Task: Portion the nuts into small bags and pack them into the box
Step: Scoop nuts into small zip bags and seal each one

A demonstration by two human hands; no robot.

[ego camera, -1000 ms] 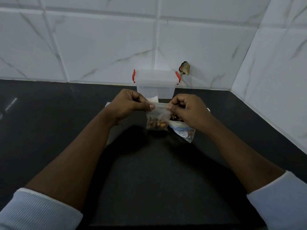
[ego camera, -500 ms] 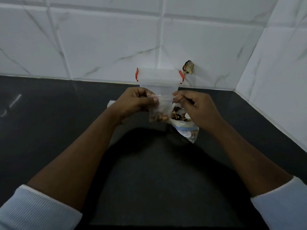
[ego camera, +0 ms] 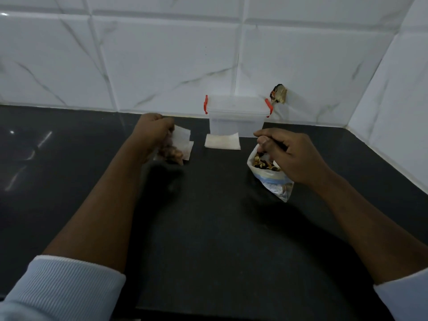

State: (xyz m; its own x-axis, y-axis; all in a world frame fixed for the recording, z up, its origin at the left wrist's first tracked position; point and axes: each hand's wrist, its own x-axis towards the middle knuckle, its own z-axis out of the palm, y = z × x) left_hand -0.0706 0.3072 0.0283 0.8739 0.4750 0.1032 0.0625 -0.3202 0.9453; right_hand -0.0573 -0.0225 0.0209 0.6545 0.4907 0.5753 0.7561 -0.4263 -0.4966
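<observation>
Head view. We see the left hand [ego camera: 154, 130] closed around a small bag [ego camera: 172, 152] that holds a portion of nuts, carried low over the black counter [ego camera: 208, 228] at the left; this part of the frame is blurred, so we cannot tell whether the bag touches the counter or whether its top is sealed. A pale sheet just beside it may be another small bag, though we cannot say. The right hand [ego camera: 287, 154] is curled at the mouth of the large nut bag [ego camera: 269, 172], which lies open on the counter at the right with nuts showing inside; whether the fingers pinch the bag's rim or any nuts we cannot tell. Between the hands, a flat stack of empty small bags [ego camera: 222, 141] lies in front of the clear box [ego camera: 236, 117], whose lid with red clips looks closed. We judge one portion filled, none visibly packed, and much of the portioning, plus opening and loading the box, not yet done.
</observation>
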